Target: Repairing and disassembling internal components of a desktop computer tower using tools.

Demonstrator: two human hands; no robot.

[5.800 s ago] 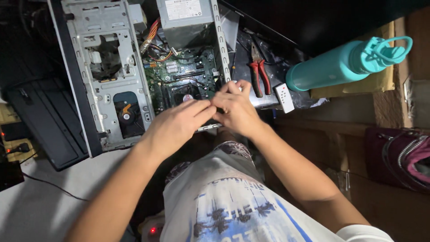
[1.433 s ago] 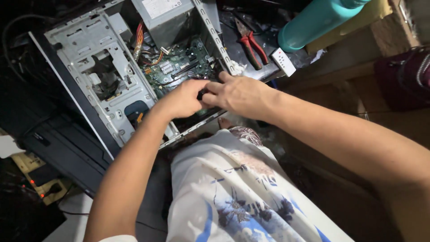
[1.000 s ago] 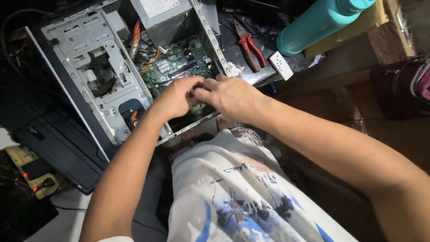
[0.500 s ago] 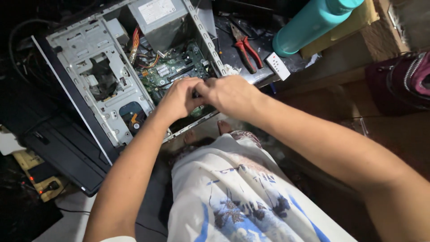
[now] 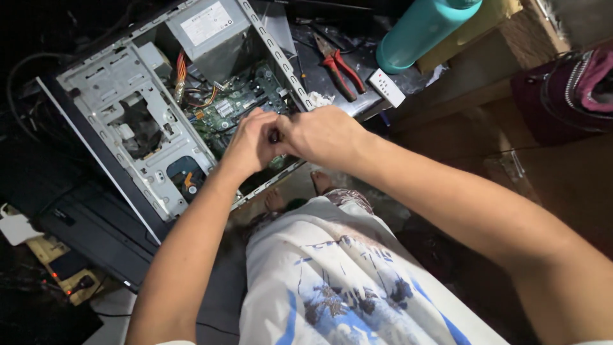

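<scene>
Left hand and right hand clasped at frame centre over open case — both grips closed on small dark part; pliers, bottle upper right on table.

The open computer case lies on its side, with the power supply at its far end and the motherboard in its middle. Both hands meet over the case's near edge, the left hand touching the right hand. Right of the case lie pliers, then a small remote, with a bottle behind them.
</scene>
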